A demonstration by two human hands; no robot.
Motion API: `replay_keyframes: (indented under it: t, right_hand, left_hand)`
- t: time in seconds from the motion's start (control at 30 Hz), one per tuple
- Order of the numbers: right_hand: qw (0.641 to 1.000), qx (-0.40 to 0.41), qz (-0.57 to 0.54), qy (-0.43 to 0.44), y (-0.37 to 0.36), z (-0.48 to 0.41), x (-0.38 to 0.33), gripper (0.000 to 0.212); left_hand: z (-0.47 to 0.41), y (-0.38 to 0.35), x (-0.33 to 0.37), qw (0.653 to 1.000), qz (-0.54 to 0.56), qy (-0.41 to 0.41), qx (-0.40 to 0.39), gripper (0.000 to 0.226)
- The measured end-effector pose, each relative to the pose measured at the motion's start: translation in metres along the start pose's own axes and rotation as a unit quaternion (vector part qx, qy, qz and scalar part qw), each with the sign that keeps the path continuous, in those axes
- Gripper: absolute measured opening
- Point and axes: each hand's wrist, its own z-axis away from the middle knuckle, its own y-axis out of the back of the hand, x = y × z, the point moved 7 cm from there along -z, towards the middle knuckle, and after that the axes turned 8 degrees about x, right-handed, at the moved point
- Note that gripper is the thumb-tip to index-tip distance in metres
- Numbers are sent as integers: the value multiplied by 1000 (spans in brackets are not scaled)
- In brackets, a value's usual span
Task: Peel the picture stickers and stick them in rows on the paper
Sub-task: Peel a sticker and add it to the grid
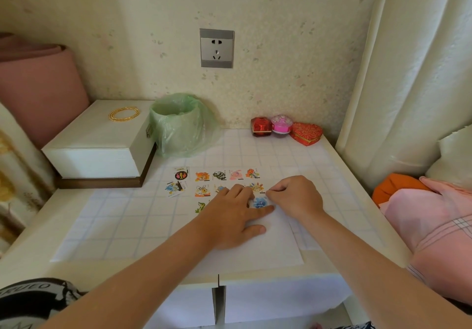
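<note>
Your left hand flat, fingers straight, pressing paper mid-sheet. Right hand curled, pinching edge of blue sticker in paper's third row. Risk: sticker lands crooked or creased if you release before aligning with paper's upper rows.

left hand: flat, palm down, fingers straight | right hand: just right of it, fingers curled, grip unclear | forearms: bare, reaching far

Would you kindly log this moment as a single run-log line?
stage: third row | left hand: flat on paper | right hand: curled at blue sticker edge, grip unclear
</note>
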Motion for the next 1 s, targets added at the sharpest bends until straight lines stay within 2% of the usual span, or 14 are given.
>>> replay_keyframes:
  t: [0.23, 0.43, 0.5, 0.57, 0.67, 0.73, 0.87, 1.0]
  right_hand:
    - [1000, -12, -7, -2, 0, 0, -1, 13]
    - [1000, 10, 13, 8, 2, 4, -5, 11]
    - [999, 24, 26, 37, 2, 8, -8, 11]
    - [989, 64, 60, 122, 4, 16, -16, 15]
    - [930, 110, 172, 304, -2, 39, -31, 23]
    - [905, 101, 205, 358, -8, 52, -32, 35]
    - [898, 85, 242, 358, -8, 60, -27, 45]
    - [910, 74, 252, 320, -7, 62, -29, 46]
  left_hand:
    - [1, -2, 0, 1000, -5, -1, 2, 60]
    - [2, -2, 1, 1000, 22, 3, 15, 60]
    - [4, 2, -3, 997, 59, 27, 30, 62]
    - [7, 3, -7, 995, 83, 45, 33, 66]
    - [10, -1, -3, 997, 51, 34, 39, 67]
    - [11, -4, 0, 998, 33, 34, 28, 72]
    - [12, -3, 3, 999, 17, 41, -24, 80]
    - [14, -7, 3, 996, 24, 51, -66, 80]
